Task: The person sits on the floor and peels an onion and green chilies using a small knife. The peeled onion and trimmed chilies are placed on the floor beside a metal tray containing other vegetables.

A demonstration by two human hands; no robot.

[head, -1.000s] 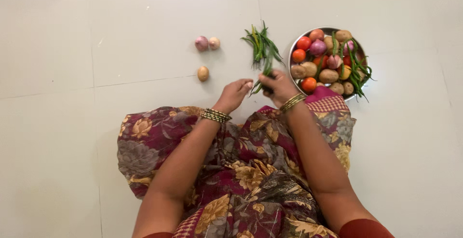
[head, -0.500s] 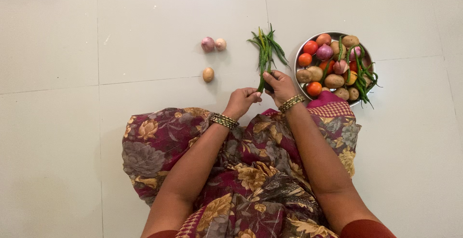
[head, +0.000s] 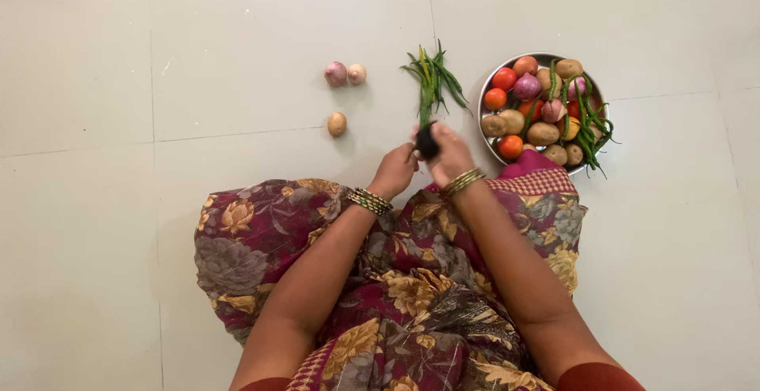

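Left hand (head: 396,171) now closed in beside right hand (head: 450,153) on green beans (head: 431,86).

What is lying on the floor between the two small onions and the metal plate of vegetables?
In the head view, only the bunch of green chillies lies between the onions and the metal plate; the rest is bare floor tile.

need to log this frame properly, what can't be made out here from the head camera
- Lower ends of the green chillies: head view, covered by the left hand and right hand.
- Dark patch between the fingers: too small to identify.
- Near rim of the steel plate: hidden by the cloth edge.
- Vegetables low in the plate: buried under the top ones.
- Person's elbows: cut off by the bottom edge.
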